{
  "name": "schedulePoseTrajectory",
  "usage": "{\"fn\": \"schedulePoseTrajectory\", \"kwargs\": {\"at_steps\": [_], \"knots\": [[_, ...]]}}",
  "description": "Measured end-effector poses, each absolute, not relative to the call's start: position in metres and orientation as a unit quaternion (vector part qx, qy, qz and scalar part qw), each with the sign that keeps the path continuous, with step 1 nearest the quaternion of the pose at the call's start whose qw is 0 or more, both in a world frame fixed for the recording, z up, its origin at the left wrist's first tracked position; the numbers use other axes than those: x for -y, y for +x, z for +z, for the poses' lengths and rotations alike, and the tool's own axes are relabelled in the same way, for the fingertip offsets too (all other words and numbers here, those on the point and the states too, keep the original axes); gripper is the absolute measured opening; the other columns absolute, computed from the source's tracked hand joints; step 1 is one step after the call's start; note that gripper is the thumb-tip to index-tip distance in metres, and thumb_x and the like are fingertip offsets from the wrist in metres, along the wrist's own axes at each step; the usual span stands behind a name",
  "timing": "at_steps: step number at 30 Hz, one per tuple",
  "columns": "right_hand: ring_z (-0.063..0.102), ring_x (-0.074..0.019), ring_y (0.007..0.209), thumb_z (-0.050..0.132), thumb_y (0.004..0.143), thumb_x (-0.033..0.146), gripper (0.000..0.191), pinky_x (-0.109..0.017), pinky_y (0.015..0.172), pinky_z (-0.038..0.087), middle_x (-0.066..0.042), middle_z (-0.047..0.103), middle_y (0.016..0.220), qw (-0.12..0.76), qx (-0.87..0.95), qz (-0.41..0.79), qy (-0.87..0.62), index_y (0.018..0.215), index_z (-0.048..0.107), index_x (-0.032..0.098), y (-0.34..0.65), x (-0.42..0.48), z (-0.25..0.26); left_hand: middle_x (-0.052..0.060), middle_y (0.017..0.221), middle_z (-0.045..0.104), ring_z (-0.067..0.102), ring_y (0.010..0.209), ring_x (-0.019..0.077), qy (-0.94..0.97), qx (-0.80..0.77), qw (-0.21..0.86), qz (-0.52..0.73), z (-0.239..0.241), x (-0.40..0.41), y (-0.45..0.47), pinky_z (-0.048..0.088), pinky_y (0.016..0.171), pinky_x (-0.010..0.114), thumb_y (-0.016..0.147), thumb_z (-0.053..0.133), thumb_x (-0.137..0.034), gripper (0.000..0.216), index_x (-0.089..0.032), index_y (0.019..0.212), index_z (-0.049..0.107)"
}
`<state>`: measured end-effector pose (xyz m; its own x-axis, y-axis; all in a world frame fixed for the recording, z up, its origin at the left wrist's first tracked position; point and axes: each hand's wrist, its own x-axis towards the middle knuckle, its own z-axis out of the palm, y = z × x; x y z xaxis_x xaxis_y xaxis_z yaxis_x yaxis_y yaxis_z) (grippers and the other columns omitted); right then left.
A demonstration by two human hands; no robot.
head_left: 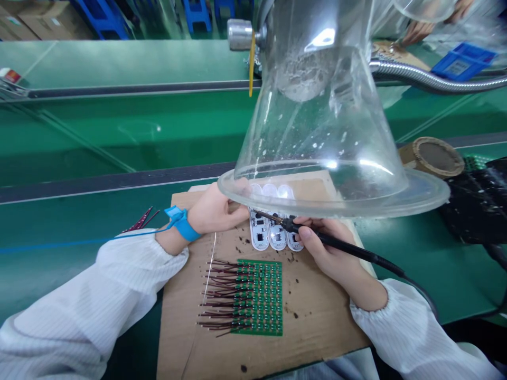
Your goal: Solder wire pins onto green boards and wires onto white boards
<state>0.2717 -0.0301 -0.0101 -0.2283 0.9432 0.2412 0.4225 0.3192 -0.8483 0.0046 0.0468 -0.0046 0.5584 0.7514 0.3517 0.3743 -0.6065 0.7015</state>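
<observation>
— Gripped how, on the right?
— Closed the right hand [332, 256] pen-fashion round a black pen-shaped soldering iron [344, 247], thumb and fingers shut near the front of the handle. Laid the tip on the upper end of the white oblong circuit boards [273, 236].
— And on the left?
— Rested the left hand [216, 211], banded with a blue wrist strap [184, 226], at the upper left edge of those boards. Lost its fingers behind the rim of the clear funnel-shaped plastic fume hood [320, 132], so could not tell how far curled or whether pinching anything. Seemed to trail a thin silvery wire [213, 258] down over the brown cardboard sheet [317, 316].
— Done well how?
— Probably by steadying the right wrist on the cardboard, touching tip to pad and lead together, pressing the boards flat with the left, and working right under the hood's mouth.
— Counted what?
— Counted three white boards, side by side and touching. Counted one green gridded circuit panel [264, 295] just below, apart from them, with dark red wire leads [222, 295] fanned off its left edge, too tangled to number. Counted one iron, one hood, one sheet. Spotted a few loose dark red wires [138, 220] left of the sheet on the green bench [59, 248].
</observation>
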Motion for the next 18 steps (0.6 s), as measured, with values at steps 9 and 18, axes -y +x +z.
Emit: {"fn": "schedulePoseTrajectory", "kwargs": {"at_steps": [9,18], "knots": [[0.065,-0.0109,0.063,0.064,0.102,0.031,0.009,-0.024,0.056,0.055,-0.001,0.070,0.087,0.527,0.620,0.357,-0.458,0.106,0.069,0.025,0.281,0.035,-0.025,0.002,0.083,0.068,0.060,0.075,0.0156,0.812,-0.348,0.289,0.369,-0.010,-0.045,0.001,0.052,0.074,0.030,0.087,0.058,-0.019,0.005,-0.018,0.083,0.059],[0.060,-0.0087,0.058,0.061,0.104,0.035,0.012,-0.023,0.053,0.048,0.002,0.064,0.078,0.551,0.586,0.361,-0.471,0.102,0.066,0.024,0.283,0.030,-0.022,0.002,0.083,0.060,0.050,0.071,0.0138,0.819,-0.372,0.250,0.359,0.000,-0.044,0.004,0.047,0.070,0.028,0.086,0.051,-0.015,0.004,-0.018,0.086,0.053]]}}
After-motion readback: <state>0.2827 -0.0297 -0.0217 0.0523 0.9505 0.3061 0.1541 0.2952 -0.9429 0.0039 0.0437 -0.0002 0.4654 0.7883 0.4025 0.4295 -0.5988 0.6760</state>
